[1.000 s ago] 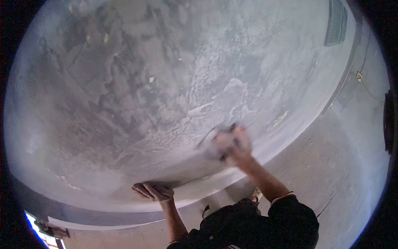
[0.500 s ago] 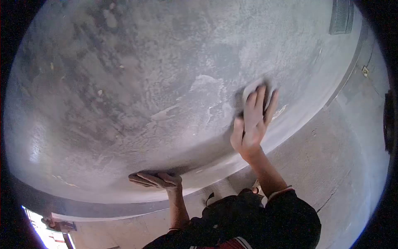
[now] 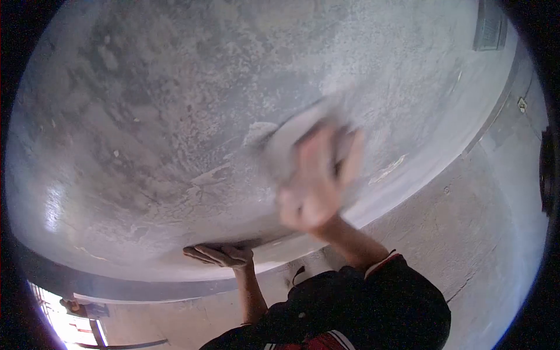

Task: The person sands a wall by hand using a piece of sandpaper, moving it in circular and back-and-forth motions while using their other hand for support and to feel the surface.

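Observation:
A broad, mottled grey wall with pale patches fills most of the view. Against it, right of centre, my right hand presses a flat, whitish piece of sandpaper, smeared by motion. The fingers lie over the sheet and partly hide it. Lower down and to the left, my left hand rests on the wall's surface, its dusty fingers stretched out, with no object seen in it. Its palm side is hidden.
A grey rectangular plate sits on the wall at upper right. A small fitting is further right. The floor shows a crack near my dark sleeve. A bright window stands at lower left.
My right hand has swept left and slightly down across the wall with the sandpaper, now blurred. My left hand stays nearly in place. The view has shifted a little.

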Tool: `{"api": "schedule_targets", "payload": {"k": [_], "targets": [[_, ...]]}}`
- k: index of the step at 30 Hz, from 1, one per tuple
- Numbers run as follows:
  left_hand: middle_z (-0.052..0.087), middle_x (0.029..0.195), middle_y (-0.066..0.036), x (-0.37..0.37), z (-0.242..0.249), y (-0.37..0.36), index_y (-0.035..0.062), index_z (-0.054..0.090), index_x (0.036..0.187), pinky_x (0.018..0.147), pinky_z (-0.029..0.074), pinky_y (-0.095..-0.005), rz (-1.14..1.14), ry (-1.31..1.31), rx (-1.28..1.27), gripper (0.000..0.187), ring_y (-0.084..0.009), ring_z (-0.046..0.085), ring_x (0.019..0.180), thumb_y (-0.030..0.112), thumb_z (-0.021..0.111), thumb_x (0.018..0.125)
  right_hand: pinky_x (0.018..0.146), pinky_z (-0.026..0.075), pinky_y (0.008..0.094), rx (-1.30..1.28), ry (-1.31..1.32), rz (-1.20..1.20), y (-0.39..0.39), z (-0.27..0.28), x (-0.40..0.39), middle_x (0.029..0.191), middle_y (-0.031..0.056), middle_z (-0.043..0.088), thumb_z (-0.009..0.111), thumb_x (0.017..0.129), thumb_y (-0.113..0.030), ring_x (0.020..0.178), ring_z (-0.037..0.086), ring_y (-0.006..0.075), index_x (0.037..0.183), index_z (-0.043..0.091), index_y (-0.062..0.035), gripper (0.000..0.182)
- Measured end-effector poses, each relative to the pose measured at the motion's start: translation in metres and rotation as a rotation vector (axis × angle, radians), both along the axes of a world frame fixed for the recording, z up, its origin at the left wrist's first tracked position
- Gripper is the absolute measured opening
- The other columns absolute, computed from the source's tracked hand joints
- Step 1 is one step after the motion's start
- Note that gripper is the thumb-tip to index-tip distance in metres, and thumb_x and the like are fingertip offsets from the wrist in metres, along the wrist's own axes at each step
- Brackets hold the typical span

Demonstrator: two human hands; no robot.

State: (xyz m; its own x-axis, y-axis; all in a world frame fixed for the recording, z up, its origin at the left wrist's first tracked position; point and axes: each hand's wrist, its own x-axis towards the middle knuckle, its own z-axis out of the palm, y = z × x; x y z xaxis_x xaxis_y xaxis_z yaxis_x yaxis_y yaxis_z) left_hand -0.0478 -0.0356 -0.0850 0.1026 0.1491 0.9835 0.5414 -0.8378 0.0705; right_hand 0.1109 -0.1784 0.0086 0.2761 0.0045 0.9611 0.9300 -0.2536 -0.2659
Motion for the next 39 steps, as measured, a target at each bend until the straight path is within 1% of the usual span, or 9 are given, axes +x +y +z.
{"api": "schedule_targets", "payload": {"k": [2, 5, 10, 15, 22, 26, 33, 35, 39], "targets": [[0.011, 0.142, -0.025, 0.004, -0.001, -0.001, -0.0069, 0.019, 0.135, 0.105, 0.009, -0.0537, 0.012, 0.024, 0.041, 0.057, -0.0406, 0.010, 0.132, 0.026, 0.027, 0.089, 0.099, 0.014, 0.0628, -0.087, -0.222, 0.080, 0.008, -0.039, -0.022, 0.121, 0.0198, 0.049, 0.054, 0.077, -0.040, 0.123, 0.037, 0.0351, 0.100, 0.062, -0.0060, 0.041], [0.012, 0.142, -0.025, 0.004, 0.000, -0.003, -0.0073, 0.019, 0.135, 0.105, 0.009, -0.0542, 0.038, 0.025, 0.030, 0.056, -0.0410, 0.010, 0.132, 0.026, 0.026, 0.090, 0.106, 0.009, 0.0545, -0.312, 0.028, 0.019, -0.018, -0.142, 0.005, 0.133, 0.0257, 0.033, 0.037, 0.089, -0.028, 0.128, 0.018, 0.0459, 0.116, 0.052, -0.0027, 0.039], [0.012, 0.142, -0.024, 0.003, 0.002, -0.005, -0.0057, 0.019, 0.135, 0.104, 0.010, -0.0554, 0.017, 0.029, 0.026, 0.057, -0.0416, 0.010, 0.131, 0.030, 0.027, 0.092, 0.107, 0.010, 0.0515, 0.119, -0.037, -0.065, -0.034, 0.015, 0.044, 0.136, 0.0246, 0.030, 0.035, 0.090, -0.021, 0.129, 0.017, 0.0432, 0.129, 0.038, -0.0042, 0.043], [0.011, 0.143, -0.024, 0.000, 0.000, -0.008, -0.0058, 0.018, 0.135, 0.105, 0.009, -0.0547, 0.005, 0.036, -0.038, 0.057, -0.0415, 0.010, 0.131, 0.029, 0.026, 0.092, 0.096, 0.006, 0.0690, -0.306, -0.199, 0.025, -0.010, -0.074, -0.015, 0.135, 0.0189, 0.035, 0.048, 0.080, -0.040, 0.129, 0.023, 0.0389, 0.116, 0.057, -0.0188, 0.042], [0.010, 0.143, -0.024, 0.003, 0.004, -0.007, -0.0054, 0.018, 0.136, 0.105, 0.010, -0.0537, 0.008, 0.060, 0.039, 0.055, -0.0402, 0.010, 0.132, 0.026, 0.026, 0.091, 0.106, 0.006, 0.0541, 0.096, -0.005, -0.020, -0.030, -0.002, 0.037, 0.137, 0.0190, 0.031, 0.033, 0.091, -0.025, 0.130, 0.016, 0.0412, 0.121, 0.044, 0.0089, 0.046], [0.010, 0.142, -0.025, 0.007, 0.008, -0.010, -0.0054, 0.018, 0.136, 0.105, 0.010, -0.0540, 0.064, 0.056, 0.043, 0.055, -0.0407, 0.011, 0.132, 0.027, 0.027, 0.092, 0.095, -0.002, 0.0695, -0.486, -0.137, -0.039, -0.001, -0.092, -0.031, 0.135, 0.0145, 0.034, 0.046, 0.078, -0.057, 0.131, 0.011, 0.0437, 0.119, 0.051, -0.0357, 0.046], [0.009, 0.142, -0.025, 0.006, 0.000, -0.007, -0.0056, 0.016, 0.136, 0.105, 0.010, -0.0542, 0.015, 0.048, 0.006, 0.057, -0.0408, 0.010, 0.132, 0.029, 0.027, 0.092, 0.099, -0.002, 0.0654, -0.051, 0.233, -0.138, -0.045, -0.015, 0.032, 0.138, 0.0221, 0.028, 0.040, 0.085, -0.050, 0.126, 0.018, 0.0490, 0.134, 0.035, -0.0198, 0.058], [0.009, 0.142, -0.026, 0.003, 0.000, -0.004, -0.0057, 0.017, 0.136, 0.105, 0.009, -0.0545, 0.048, 0.083, 0.053, 0.057, -0.0409, 0.009, 0.132, 0.030, 0.026, 0.092, 0.099, 0.007, 0.0657, 0.162, 0.250, 0.038, -0.026, -0.006, 0.019, 0.130, 0.0120, 0.043, 0.052, 0.080, -0.034, 0.124, 0.024, 0.0478, 0.122, 0.052, -0.0279, 0.043], [0.010, 0.142, -0.025, -0.004, -0.009, 0.001, -0.0055, 0.017, 0.136, 0.104, 0.009, -0.0547, 0.033, 0.045, -0.041, 0.057, -0.0410, 0.009, 0.132, 0.030, 0.026, 0.092, 0.098, 0.013, 0.0647, -0.218, -0.055, 0.037, -0.018, -0.054, -0.006, 0.125, 0.0126, 0.047, 0.062, 0.065, -0.037, 0.125, 0.028, 0.0418, 0.120, 0.053, -0.0298, 0.056]]}}
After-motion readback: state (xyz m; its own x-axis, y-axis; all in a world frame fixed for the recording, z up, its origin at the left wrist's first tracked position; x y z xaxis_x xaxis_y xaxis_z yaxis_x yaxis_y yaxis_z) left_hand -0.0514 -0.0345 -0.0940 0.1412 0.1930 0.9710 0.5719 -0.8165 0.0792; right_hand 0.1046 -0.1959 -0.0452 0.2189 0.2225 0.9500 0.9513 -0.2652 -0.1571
